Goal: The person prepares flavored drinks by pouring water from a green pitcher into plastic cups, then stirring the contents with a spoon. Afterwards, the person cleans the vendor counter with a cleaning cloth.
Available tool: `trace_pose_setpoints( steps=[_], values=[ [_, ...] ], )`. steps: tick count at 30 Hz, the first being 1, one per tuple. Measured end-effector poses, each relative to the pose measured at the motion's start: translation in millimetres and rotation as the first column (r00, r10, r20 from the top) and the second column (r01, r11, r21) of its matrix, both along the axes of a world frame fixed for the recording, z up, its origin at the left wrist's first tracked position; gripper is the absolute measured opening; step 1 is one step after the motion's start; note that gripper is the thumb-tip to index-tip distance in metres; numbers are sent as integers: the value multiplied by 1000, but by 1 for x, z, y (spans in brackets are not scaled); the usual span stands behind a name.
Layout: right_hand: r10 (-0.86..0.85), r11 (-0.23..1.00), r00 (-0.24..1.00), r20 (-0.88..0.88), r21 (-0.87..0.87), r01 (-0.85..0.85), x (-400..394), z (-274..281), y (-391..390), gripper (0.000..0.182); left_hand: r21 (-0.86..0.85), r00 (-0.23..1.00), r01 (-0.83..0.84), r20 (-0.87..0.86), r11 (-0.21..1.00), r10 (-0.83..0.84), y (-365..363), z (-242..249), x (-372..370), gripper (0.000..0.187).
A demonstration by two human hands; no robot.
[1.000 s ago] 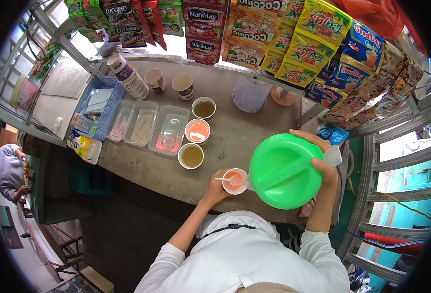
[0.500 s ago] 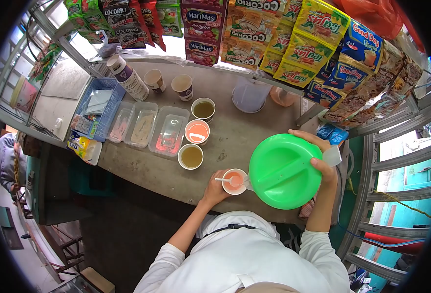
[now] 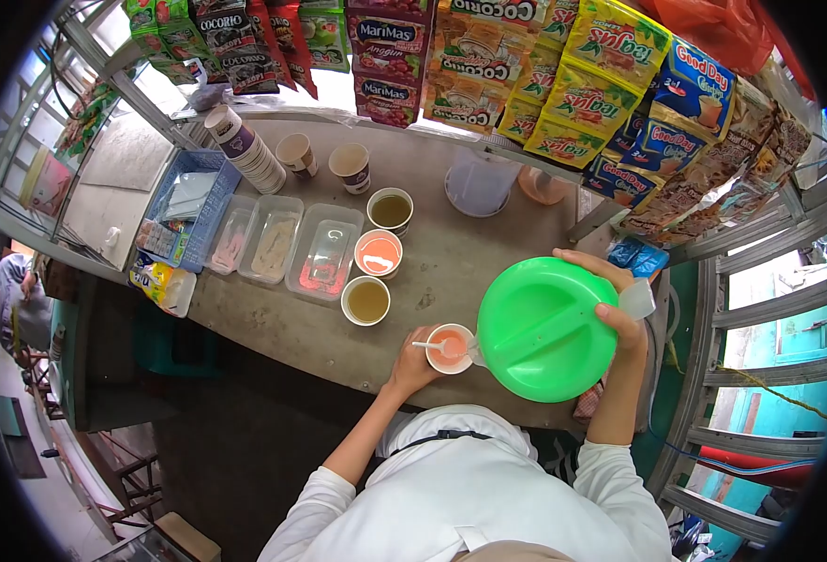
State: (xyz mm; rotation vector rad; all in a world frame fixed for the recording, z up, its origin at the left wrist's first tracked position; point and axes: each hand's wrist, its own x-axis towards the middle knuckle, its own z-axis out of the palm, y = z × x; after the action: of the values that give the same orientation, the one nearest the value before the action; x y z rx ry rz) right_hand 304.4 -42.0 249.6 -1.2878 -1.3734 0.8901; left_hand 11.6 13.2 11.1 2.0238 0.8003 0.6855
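Observation:
My left hand (image 3: 415, 367) is closed around a paper cup (image 3: 450, 366) of pinkish-orange drink near the table's front edge. A white plastic spoon (image 3: 428, 345) leans in that cup. With my right hand (image 3: 625, 323) I grip a pitcher with a round green lid (image 3: 544, 328), tilted so its spout meets the cup's rim. The lid hides most of the pitcher's body. Beyond my left hand, three filled cups stand in a row: a greenish-yellow one (image 3: 368, 302), a pinkish-orange one (image 3: 379, 253) and another greenish-yellow one (image 3: 391, 211).
Plastic tubs (image 3: 324, 248) and a blue basket (image 3: 209, 167) line the left side of the table (image 3: 441, 253). Behind them are stacked paper cups (image 3: 249, 155). A lidded container (image 3: 478, 183) stands at the back. Drink sachets (image 3: 601, 84) hang above. A person (image 3: 22, 300) is at far left.
Both hands, the cup and the tilted pitcher keep nearly the same position. At the far left, the person in the background has shifted slightly.

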Motion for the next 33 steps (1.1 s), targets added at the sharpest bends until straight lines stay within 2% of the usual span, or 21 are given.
trace_pose_setpoints(
  steps=[4,33],
  values=[
    [0,1000,1000,-7,-6,0,1,0,0,77,-8,999,-31,20,999,31,-1,2,1,59],
    [18,1000,1000,4,-11,-18,1,-2,0,77,-3,999,-40,15,999,40,0,-1,2,57]
  ],
)
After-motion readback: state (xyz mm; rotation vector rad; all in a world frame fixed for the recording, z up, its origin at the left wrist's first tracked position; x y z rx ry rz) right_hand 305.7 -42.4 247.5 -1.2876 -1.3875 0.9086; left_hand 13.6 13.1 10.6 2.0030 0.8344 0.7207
